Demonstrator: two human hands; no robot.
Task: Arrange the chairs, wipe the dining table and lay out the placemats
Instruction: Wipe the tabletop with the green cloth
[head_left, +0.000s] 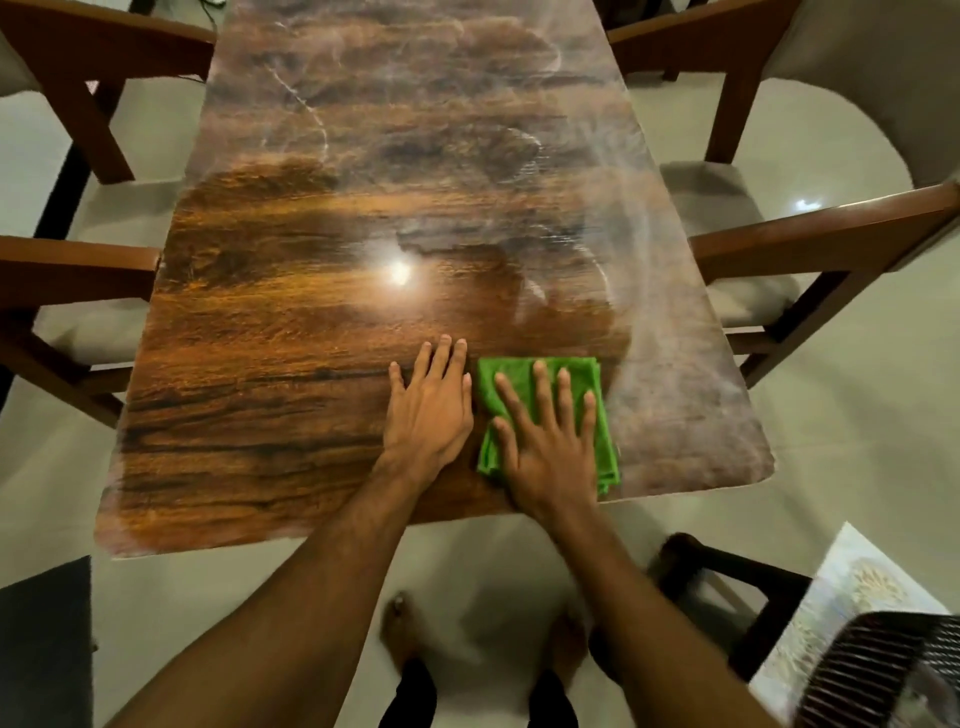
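Left arm (322, 587) and right arm (613, 587) are bare. Black trousers (413, 696) cover the legs; the feet (400, 629) are bare.

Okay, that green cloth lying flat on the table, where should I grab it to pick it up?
Probably best to pinch the green cloth at its right edge, coming from the right: the folded layers stack there, clear of the right hand lying flat on it. The left hand crowds its left side on the table.
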